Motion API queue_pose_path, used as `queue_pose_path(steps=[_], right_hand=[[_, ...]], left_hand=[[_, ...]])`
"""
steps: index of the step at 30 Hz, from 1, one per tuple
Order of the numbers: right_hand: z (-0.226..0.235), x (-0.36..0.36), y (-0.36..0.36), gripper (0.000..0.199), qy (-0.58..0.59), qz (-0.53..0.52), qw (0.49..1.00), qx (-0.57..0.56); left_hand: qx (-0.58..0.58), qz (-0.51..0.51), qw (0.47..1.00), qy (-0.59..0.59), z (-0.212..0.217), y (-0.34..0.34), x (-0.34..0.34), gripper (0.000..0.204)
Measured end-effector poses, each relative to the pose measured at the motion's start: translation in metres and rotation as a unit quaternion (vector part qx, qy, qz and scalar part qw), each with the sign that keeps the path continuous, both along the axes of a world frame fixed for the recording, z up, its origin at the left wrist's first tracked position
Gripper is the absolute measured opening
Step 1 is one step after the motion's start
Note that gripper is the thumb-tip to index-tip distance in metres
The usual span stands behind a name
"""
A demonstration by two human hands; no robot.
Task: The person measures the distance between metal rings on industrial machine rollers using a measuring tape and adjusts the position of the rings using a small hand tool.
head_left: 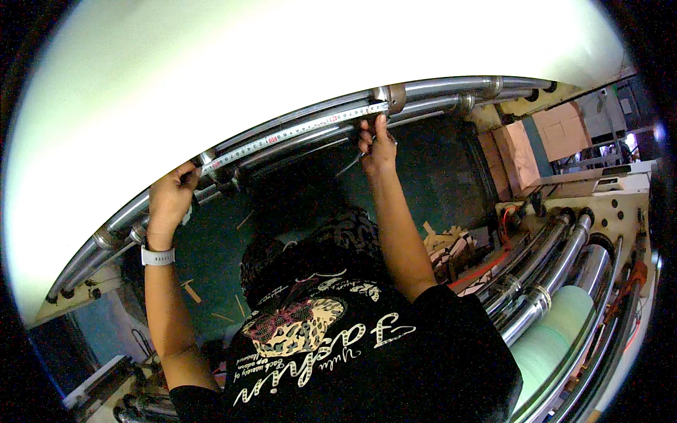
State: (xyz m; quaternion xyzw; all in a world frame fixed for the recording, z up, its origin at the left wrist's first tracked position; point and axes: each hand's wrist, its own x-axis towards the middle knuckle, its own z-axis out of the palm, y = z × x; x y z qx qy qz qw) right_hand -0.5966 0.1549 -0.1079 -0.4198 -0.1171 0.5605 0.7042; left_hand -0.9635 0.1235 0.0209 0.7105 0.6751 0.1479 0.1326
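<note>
A white tape measure (300,128) with black marks and a few red ones is stretched along shiny metal rollers (295,146). Its left part is pinched in my left hand (169,199), which has a grey watch band on the wrist. At the other end my right hand (381,146) holds the tape, thumb pressed near its tip beside a brownish collar (397,96) on the roller. Both arms reach forward, fingers closed. Whether the tape's case sits in my left palm is hidden.
A large bright white sheet or roll (303,49) fills the far side above the rollers. To the right are cardboard boxes (560,132), more metal rollers (539,303), a pale green roll (553,331) and a red cable (486,271). Wood scraps (451,247) lie on the dark floor.
</note>
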Motion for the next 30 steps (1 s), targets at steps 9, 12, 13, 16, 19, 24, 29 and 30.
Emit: queue_pose_path(steps=[9,12,13,16,19,24,29,30], right_hand=[[0.015,0.019,-0.010,0.024,-0.358,-0.170,0.915,0.071],[0.031,0.023,0.006,0.014,-0.480,-0.155,0.853,0.136],[0.034,0.021,0.011,0.012,-0.500,-0.156,0.839,0.148],[0.031,0.021,0.015,0.010,-0.499,-0.155,0.841,0.140],[0.037,0.016,0.010,0.010,-0.483,-0.131,0.853,0.151],[0.009,0.045,0.023,0.008,-0.405,-0.139,0.888,0.167],[0.012,0.047,0.021,0.012,-0.343,-0.088,0.924,0.144],[0.015,0.044,0.019,0.012,-0.323,-0.073,0.934,0.132]], left_hand=[[0.008,0.001,1.000,0.004,-0.001,-0.001,0.000,0.016],[-0.028,-0.001,0.999,0.021,0.002,0.001,-0.001,0.020],[-0.031,-0.002,0.999,0.019,0.003,0.001,-0.001,0.019],[-0.027,0.000,0.999,0.021,0.001,0.001,-0.002,0.020],[0.004,0.009,0.998,0.058,-0.001,-0.008,-0.004,0.023],[-0.017,-0.043,0.998,0.050,0.006,0.002,0.002,0.023],[-0.012,-0.036,0.999,0.028,-0.001,0.000,0.001,0.020],[0.055,-0.052,0.997,0.033,-0.005,-0.002,0.000,0.017]])
